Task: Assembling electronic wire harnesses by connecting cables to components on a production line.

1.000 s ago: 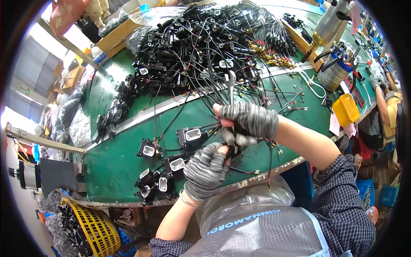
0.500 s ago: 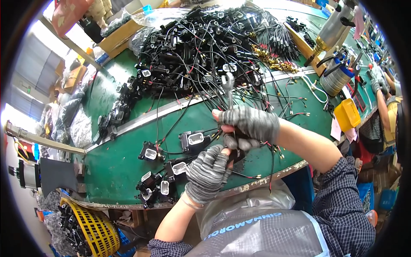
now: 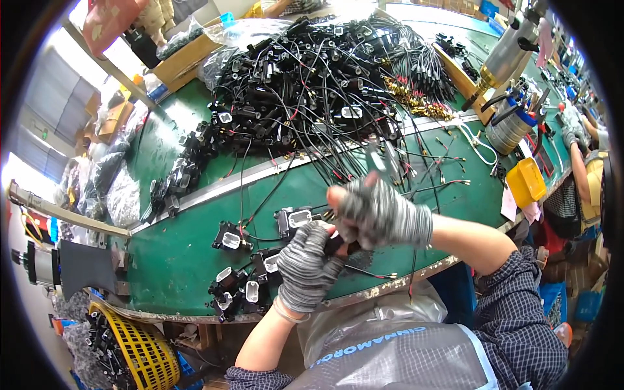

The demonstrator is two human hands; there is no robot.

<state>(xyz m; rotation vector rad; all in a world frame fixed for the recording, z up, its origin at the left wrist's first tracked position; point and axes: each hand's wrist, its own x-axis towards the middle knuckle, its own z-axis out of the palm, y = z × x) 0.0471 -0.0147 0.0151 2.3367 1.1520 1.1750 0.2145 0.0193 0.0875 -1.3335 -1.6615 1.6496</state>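
Observation:
In grey-striped fingerless gloves, both my hands meet over the front of the green bench. My left hand (image 3: 303, 265) is closed around a black part (image 3: 334, 245), mostly hidden by the fingers. Just right of it, my right hand (image 3: 383, 211) grips a metal wrench (image 3: 377, 160), whose upper end is blurred by motion and points away from me. Left of my hands lie several black housings with pale rectangular openings, such as one housing (image 3: 298, 220) beyond my left hand and another housing (image 3: 230, 239) farther left.
A large heap of black wired housings (image 3: 292, 84) covers the far bench, beyond a metal strip (image 3: 214, 185). At right are a tool can (image 3: 510, 127), a yellow bin (image 3: 526, 181) and a hanging power driver (image 3: 510, 52). A yellow basket (image 3: 146, 351) stands lower left. Another person's hand (image 3: 572, 133) works far right.
The wrench has swung from upright to a lean, its head lower and slightly to the right. My right hand has turned and shifted slightly right; my left hand has moved slightly left.

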